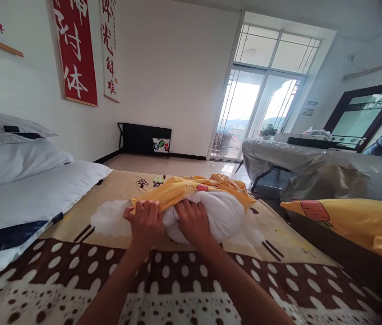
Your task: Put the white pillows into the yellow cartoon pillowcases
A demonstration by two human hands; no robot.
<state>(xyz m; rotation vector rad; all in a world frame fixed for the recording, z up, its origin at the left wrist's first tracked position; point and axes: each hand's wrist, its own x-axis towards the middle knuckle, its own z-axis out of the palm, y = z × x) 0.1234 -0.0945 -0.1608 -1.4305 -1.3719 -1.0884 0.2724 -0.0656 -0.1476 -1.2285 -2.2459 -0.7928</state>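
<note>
A white pillow point(223, 211) lies on the patterned blanket point(184, 271), partly inside a yellow pillowcase point(173, 189). The pillowcase is bunched up along the pillow's far side, and a red patch shows on it. My left hand point(146, 221) has its fingers curled over the near left edge of the pillowcase. My right hand point(192, 221) presses its bent fingers into the left end of the white pillow, by the case's opening. What lies under the fingertips of both hands is hidden.
White pillows point(35, 185) are stacked at the left. A yellow pillow point(349, 221) lies at the right, beyond the blanket. Behind it stands a plastic-covered table point(272, 151). A black folded frame point(143, 137) leans against the far wall, left of the glass door point(241, 108).
</note>
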